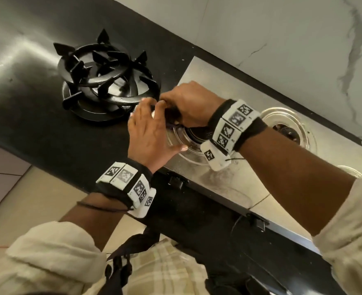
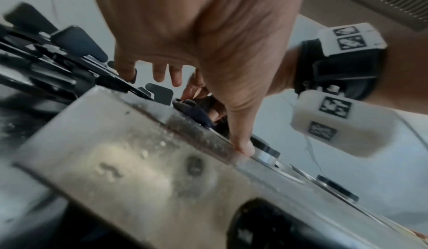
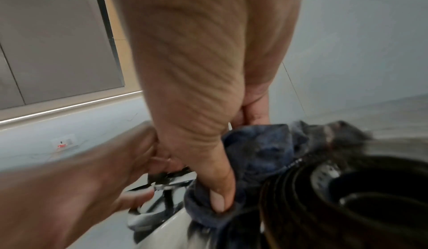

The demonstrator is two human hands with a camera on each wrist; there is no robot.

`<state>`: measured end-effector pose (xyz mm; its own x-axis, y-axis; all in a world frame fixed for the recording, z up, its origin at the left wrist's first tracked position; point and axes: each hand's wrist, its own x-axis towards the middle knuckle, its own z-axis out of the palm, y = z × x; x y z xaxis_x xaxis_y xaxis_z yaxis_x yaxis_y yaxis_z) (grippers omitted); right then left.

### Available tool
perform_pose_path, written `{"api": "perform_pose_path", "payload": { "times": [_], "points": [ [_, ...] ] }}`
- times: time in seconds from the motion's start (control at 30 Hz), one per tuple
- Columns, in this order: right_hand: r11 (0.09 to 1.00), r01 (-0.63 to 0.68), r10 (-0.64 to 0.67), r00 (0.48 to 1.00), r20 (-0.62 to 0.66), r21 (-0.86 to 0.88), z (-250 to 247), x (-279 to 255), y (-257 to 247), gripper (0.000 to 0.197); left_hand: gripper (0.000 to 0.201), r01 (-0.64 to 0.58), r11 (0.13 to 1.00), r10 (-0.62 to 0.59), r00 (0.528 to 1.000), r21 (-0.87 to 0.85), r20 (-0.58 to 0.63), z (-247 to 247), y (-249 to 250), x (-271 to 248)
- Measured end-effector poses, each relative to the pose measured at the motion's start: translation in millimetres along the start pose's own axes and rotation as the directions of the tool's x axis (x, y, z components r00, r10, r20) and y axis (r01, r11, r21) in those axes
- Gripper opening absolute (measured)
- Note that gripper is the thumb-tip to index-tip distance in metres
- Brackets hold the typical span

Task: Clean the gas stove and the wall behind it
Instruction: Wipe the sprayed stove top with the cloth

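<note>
steel stove (image 1: 229,184) on a black counter (image 1: 37,128), marbled wall (image 1: 282,39) behind, both hands at the left burner (image 1: 193,134).
right hand (image 1: 193,103) grips a dark blue cloth (image 3: 261,154), thumb pressing it down beside the burner ring; left hand (image 1: 149,133) lies spread, thumb on the stove top, fingers reaching toward the cloth. two black grates (image 1: 103,77) sit stacked on the counter, just left of the stove.
</note>
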<state>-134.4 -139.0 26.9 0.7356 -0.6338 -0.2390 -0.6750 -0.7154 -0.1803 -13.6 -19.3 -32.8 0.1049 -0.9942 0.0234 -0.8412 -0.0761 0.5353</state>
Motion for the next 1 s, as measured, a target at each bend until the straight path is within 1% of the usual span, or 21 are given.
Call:
{"api": "perform_pose_path", "payload": {
  "times": [0.13,0.2,0.23,0.27,0.33,0.37,0.43,0.47,0.53,0.57,0.63,0.7,0.77,0.83,0.93,1.0],
  "points": [
    [0.997,-0.057,0.057,0.998,-0.012,0.056,17,-20,-20,0.036,0.114,0.007,0.999,-0.01,0.997,-0.032,-0.079,1,-2,-5],
    [0.996,-0.062,0.065,0.997,-0.037,0.071,30,-33,-30,0.035,0.115,0.035,0.999,-0.039,0.993,-0.036,-0.109,0,-9,-7],
    [0.994,-0.061,0.067,0.995,-0.067,0.088,37,-41,-34,0.033,0.118,0.044,0.998,-0.048,0.994,-0.043,-0.094,-2,-13,-7],
    [0.992,-0.061,0.072,0.992,-0.102,0.107,44,-49,-38,0.03,0.123,0.041,0.998,-0.044,0.998,-0.056,-0.054,-4,-17,-6],
    [0.988,-0.072,0.094,0.982,-0.163,0.14,57,-64,-44,0.028,0.132,-0.005,0.996,0.011,0.997,-0.084,0.076,-10,-20,-2],
    [0.985,-0.083,0.111,0.976,-0.185,0.152,63,-71,-46,0.029,0.133,-0.035,0.996,0.047,0.989,-0.086,0.139,-12,-21,0],
    [0.981,-0.095,0.132,0.967,-0.219,0.17,72,-81,-48,0.031,0.13,-0.13,0.989,0.145,0.957,-0.074,0.251,-17,-23,6],
    [0.979,-0.096,0.137,0.964,-0.229,0.18,76,-87,-48,0.033,0.125,-0.196,0.978,0.21,0.928,-0.074,0.308,-19,-24,10],
    [0.973,-0.101,0.151,0.959,-0.24,0.21,80,-98,-49,0.036,0.116,-0.315,0.947,0.31,0.851,-0.059,0.424,-22,-26,18],
    [0.967,-0.11,0.166,0.956,-0.241,0.229,83,-105,-48,0.037,0.114,-0.357,0.933,0.333,0.812,-0.042,0.479,-23,-25,22],
    [0.952,-0.141,0.206,0.952,-0.227,0.272,89,-122,-47,0.038,0.114,-0.399,0.917,0.326,0.756,0.005,0.568,-22,-22,25],
    [0.932,-0.19,0.262,0.942,-0.21,0.308,93,-143,-43,0.041,0.116,-0.417,0.908,0.31,0.731,0.037,0.608,-23,-21,26],
    [0.903,-0.236,0.328,0.918,-0.223,0.359,97,-167,-33,0.043,0.116,-0.433,0.9,0.314,0.726,0.053,0.612,-24,-20,28],
    [0.865,-0.275,0.403,0.879,-0.254,0.419,98,-190,-14,0.044,0.11,-0.42,0.905,0.301,0.735,0.059,0.607,-24,-19,29],
    [0.822,-0.372,0.519,0.8,-0.3,0.431,97,-211,24,0.041,0.089,-0.389,0.92,0.298,0.774,0.048,0.558,-23,-12,29],
    [0.806,-0.434,0.565,0.766,-0.306,0.402,94,-209,46,0.041,0.079,-0.374,0.927,0.312,0.805,0.024,0.505,-22,-7,29]
  ]
}}
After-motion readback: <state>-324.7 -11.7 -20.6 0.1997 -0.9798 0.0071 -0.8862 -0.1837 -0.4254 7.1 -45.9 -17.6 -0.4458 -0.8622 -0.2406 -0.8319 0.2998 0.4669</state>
